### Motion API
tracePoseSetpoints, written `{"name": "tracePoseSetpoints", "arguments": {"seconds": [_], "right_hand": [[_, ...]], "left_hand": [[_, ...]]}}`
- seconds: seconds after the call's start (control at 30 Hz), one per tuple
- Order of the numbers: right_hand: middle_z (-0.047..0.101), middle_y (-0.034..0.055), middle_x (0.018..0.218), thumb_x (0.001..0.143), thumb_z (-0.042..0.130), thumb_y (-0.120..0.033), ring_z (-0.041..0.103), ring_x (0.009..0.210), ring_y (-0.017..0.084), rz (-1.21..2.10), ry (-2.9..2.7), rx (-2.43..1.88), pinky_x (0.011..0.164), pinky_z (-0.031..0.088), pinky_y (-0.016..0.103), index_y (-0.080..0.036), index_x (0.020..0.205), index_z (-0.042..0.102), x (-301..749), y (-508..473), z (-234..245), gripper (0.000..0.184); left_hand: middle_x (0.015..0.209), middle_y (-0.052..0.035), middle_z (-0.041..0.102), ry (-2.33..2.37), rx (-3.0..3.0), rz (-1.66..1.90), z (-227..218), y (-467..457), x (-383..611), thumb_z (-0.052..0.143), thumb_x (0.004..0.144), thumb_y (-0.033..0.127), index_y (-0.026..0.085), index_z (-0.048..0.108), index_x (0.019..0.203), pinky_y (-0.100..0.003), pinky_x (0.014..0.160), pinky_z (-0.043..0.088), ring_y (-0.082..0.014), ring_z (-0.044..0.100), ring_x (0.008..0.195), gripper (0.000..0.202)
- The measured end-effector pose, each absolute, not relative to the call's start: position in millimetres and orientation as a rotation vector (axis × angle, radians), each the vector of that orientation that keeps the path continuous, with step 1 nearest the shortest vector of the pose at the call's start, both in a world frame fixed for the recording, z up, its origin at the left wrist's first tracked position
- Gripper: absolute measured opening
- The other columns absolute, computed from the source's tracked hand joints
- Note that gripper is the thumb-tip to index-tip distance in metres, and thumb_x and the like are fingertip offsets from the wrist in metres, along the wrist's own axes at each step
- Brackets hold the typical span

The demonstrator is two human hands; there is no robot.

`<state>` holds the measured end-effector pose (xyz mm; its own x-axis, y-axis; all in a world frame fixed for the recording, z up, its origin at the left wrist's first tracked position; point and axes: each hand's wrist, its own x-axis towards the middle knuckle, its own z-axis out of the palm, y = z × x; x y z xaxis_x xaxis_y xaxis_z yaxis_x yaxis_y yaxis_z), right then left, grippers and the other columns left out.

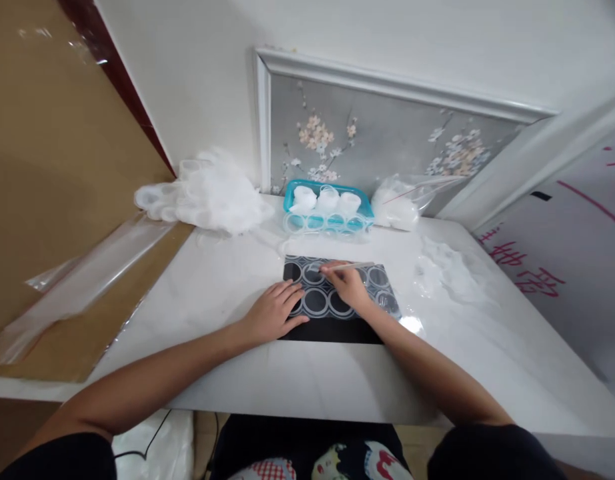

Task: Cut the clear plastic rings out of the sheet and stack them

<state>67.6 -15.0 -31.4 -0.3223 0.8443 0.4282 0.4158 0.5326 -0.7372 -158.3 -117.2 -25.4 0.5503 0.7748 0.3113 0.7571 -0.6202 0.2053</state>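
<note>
A black board [332,331] lies on the white table in front of me, and on it rests a clear sheet with rows of round white rings [315,302]. My left hand [275,309] is spread flat at the board's left edge, its fingertips on the ringed sheet. In a pinch, my right hand [348,283] holds a thin pale stick-like tool [358,265], whose back end sticks out to the right. The fingers are over a ring in the far row, and they partly hide the tool's front end.
Behind the board stands a teal basket [291,190] with white rolls and clear ringed strips at its front. A heap of white ring pieces [212,193] lies left, a clear bag of white material [396,205] right. Crumpled clear plastic [447,272] lies on the table's right side.
</note>
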Motion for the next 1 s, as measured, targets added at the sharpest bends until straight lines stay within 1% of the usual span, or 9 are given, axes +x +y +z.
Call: {"name": "tracePoseSetpoints", "arguments": {"seconds": [0.1, 0.23, 0.4, 0.57, 0.7, 0.8, 0.87, 0.93, 1.0], "right_hand": [[0.079, 0.0072, 0.091, 0.093, 0.051, -0.058, 0.071, 0.100, 0.029, 0.844, -1.918, -1.037, 0.096, 0.053, 0.046, -0.024, 0.085, 0.078, 69, -32, -43, 0.043], [0.080, 0.0051, 0.091, 0.090, 0.053, -0.064, 0.072, 0.101, 0.030, 0.997, -1.890, -1.015, 0.110, 0.043, 0.051, -0.025, 0.084, 0.079, 67, -27, -42, 0.047], [0.080, 0.0048, 0.088, 0.090, 0.055, -0.063, 0.071, 0.103, 0.031, 0.950, -1.898, -1.009, 0.109, 0.045, 0.052, -0.026, 0.084, 0.079, 67, -25, -42, 0.044], [0.080, 0.0046, 0.091, 0.091, 0.055, -0.059, 0.065, 0.116, 0.033, 0.894, -1.927, -1.005, 0.108, 0.045, 0.053, -0.027, 0.086, 0.080, 68, -29, -44, 0.040], [0.080, 0.0032, 0.092, 0.093, 0.054, -0.054, 0.068, 0.109, 0.029, 0.893, -1.922, -0.993, 0.110, 0.044, 0.051, -0.027, 0.088, 0.079, 69, -25, -44, 0.037], [0.080, 0.0018, 0.091, 0.095, 0.053, -0.050, 0.070, 0.105, 0.028, 0.859, -1.958, -0.993, 0.109, 0.045, 0.049, -0.028, 0.089, 0.078, 69, -26, -47, 0.035], [0.080, 0.0025, 0.093, 0.097, 0.052, -0.045, 0.067, 0.110, 0.028, 0.778, -2.017, -1.008, 0.108, 0.046, 0.049, -0.026, 0.091, 0.078, 68, -33, -50, 0.033], [0.079, 0.0037, 0.098, 0.097, 0.052, -0.037, 0.061, 0.121, 0.029, 0.614, -2.121, -1.032, 0.110, 0.042, 0.051, -0.025, 0.096, 0.077, 66, -39, -50, 0.028], [0.078, 0.0038, 0.104, 0.096, 0.055, -0.028, 0.053, 0.131, 0.030, 0.414, -2.271, -1.024, 0.117, 0.029, 0.056, -0.027, 0.103, 0.076, 65, -38, -44, 0.022]], "left_hand": [[0.144, -0.0204, 0.053, 1.274, 2.748, 0.520, -25, -113, -149, 0.037, 0.099, 0.062, 0.008, 0.053, 0.136, -0.049, 0.113, 0.039, -0.0329, 0.044, 0.140, 0.067], [0.143, -0.0228, 0.053, 1.286, 2.777, 0.376, -23, -107, -138, 0.030, 0.100, 0.064, 0.004, 0.053, 0.136, -0.046, 0.113, 0.040, -0.0323, 0.049, 0.136, 0.074], [0.138, -0.0236, 0.057, 1.329, 2.799, 0.305, -24, -100, -131, 0.030, 0.101, 0.063, 0.004, 0.057, 0.131, -0.046, 0.112, 0.042, -0.0326, 0.052, 0.133, 0.072], [0.139, -0.0232, 0.057, 1.331, 2.762, 0.415, -34, -100, -131, 0.033, 0.100, 0.063, 0.004, 0.056, 0.134, -0.047, 0.112, 0.043, -0.0331, 0.054, 0.132, 0.072], [0.137, -0.0216, 0.059, 1.313, 2.776, 0.461, -38, -101, -135, 0.028, 0.101, 0.062, 0.006, 0.056, 0.134, -0.047, 0.110, 0.045, -0.0321, 0.056, 0.130, 0.070], [0.138, -0.0216, 0.058, 1.319, 2.770, 0.460, -37, -101, -135, 0.033, 0.101, 0.061, 0.006, 0.057, 0.133, -0.046, 0.112, 0.043, -0.0323, 0.054, 0.131, 0.068], [0.139, -0.0215, 0.058, 1.329, 2.738, 0.439, -35, -101, -134, 0.038, 0.100, 0.060, 0.006, 0.057, 0.133, -0.045, 0.113, 0.042, -0.0321, 0.054, 0.132, 0.066], [0.141, -0.0207, 0.056, 1.333, 2.688, 0.407, -32, -100, -133, 0.043, 0.099, 0.059, 0.006, 0.056, 0.134, -0.043, 0.114, 0.041, -0.0314, 0.052, 0.133, 0.065], [0.141, -0.0206, 0.056, 1.329, 2.657, 0.371, -29, -99, -132, 0.049, 0.095, 0.062, 0.006, 0.055, 0.135, -0.043, 0.115, 0.040, -0.0314, 0.052, 0.134, 0.069]]}}
